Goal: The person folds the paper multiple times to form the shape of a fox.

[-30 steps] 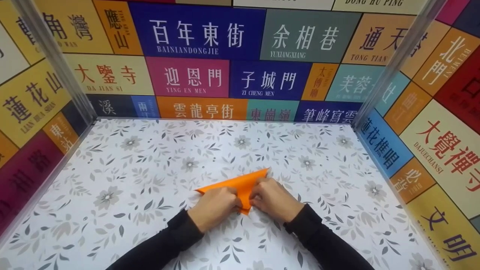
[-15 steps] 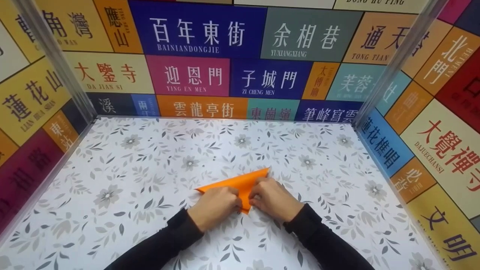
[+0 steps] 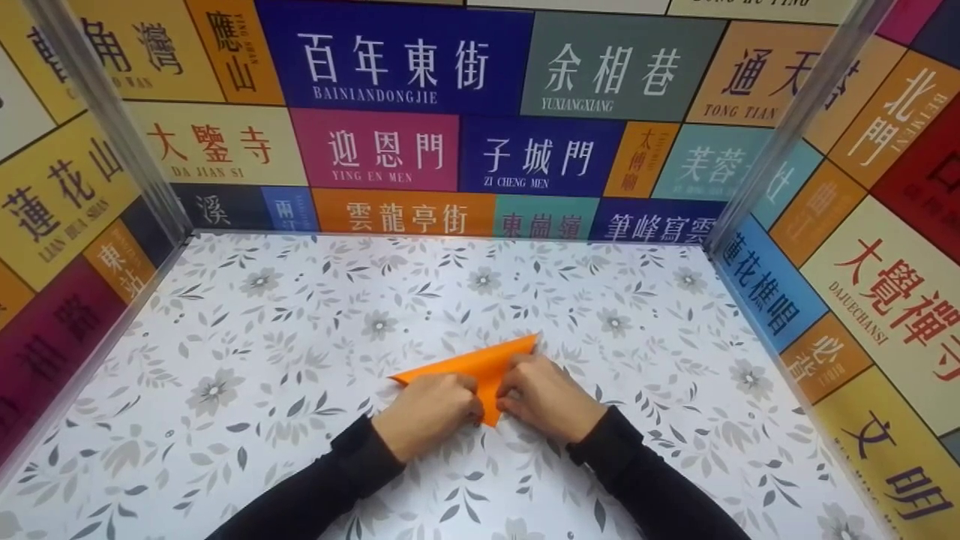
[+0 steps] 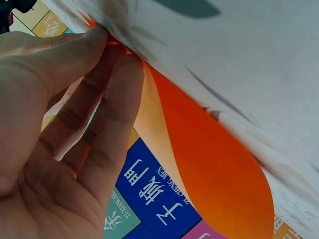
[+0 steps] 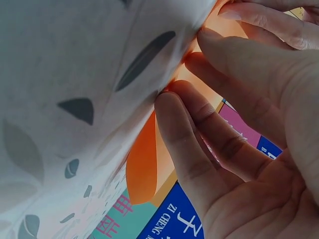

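A sheet of orange paper [image 3: 489, 386], folded over into a triangle-like shape, lies on the table with its corner pointing toward me. My left hand [image 3: 427, 412] pinches it near that corner, fingers bent against the table. Close by on the other side, my right hand [image 3: 551, 397] pinches the paper too. From the left wrist, the upper layer of the paper [image 4: 219, 174] bulges in a loose curve beside the thumb and fingertips. A curved end of the paper [image 5: 142, 172] also shows below the fingertips in the right wrist view. Much of the sheet is hidden beneath both hands.
The table [image 3: 300, 300] has a white cover printed with grey flowers and leaves. Colourful panels [image 3: 397, 60] with Chinese lettering stand along its back and both sides. Clear edge strips [image 3: 795, 127] run up the corners.
Both hands stay almost where they were. At the near corner, the dark line between the paper's layers has shrunk from sight and the edges look closer together.
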{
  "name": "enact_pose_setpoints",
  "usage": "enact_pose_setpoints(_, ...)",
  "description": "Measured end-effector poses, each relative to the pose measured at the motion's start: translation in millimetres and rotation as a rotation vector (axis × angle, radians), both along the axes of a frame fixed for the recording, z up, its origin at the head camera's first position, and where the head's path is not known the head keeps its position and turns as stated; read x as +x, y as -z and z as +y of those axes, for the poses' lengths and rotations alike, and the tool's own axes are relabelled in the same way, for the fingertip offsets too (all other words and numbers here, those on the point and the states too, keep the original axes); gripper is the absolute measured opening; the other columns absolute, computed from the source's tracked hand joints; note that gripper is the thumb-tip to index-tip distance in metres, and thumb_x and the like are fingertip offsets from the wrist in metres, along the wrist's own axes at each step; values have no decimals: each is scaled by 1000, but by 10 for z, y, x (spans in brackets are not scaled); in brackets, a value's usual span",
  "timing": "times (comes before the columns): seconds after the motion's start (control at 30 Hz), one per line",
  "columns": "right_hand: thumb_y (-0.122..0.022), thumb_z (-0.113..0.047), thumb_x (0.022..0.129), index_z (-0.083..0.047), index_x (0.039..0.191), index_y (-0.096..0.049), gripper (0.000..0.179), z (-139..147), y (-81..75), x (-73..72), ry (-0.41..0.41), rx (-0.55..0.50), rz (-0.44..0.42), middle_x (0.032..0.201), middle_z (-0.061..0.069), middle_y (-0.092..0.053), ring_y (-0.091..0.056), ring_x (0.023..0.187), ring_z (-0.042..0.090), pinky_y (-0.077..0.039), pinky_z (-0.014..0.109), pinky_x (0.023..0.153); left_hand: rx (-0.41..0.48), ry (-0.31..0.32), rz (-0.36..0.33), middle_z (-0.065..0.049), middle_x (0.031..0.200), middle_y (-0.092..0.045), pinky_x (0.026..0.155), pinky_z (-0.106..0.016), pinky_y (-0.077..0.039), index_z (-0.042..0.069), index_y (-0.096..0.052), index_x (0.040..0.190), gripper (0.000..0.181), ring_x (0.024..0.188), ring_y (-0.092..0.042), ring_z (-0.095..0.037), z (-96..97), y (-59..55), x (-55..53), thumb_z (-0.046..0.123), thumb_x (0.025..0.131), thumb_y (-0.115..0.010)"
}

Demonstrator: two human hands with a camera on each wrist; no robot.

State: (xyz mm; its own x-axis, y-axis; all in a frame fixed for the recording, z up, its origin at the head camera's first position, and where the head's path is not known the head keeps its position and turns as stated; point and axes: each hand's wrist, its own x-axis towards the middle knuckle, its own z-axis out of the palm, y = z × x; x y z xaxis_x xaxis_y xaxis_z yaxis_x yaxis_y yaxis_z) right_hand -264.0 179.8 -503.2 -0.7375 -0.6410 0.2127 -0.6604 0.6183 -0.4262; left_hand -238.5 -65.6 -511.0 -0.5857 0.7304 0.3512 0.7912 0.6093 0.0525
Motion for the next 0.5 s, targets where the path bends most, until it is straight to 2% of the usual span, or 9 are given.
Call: enact_pose_setpoints(0.5, -90, -1, 93, -11, 92, -91, 9, -21, -9, 2, 11, 7, -18, 97, 5, -77, -67, 85, 15, -56, 28, 78, 19, 8, -21, 5, 97, -82, 73, -28, -62, 25, -93, 93, 25, 82, -75, -14, -15, 9, 3, 1, 93, -84)
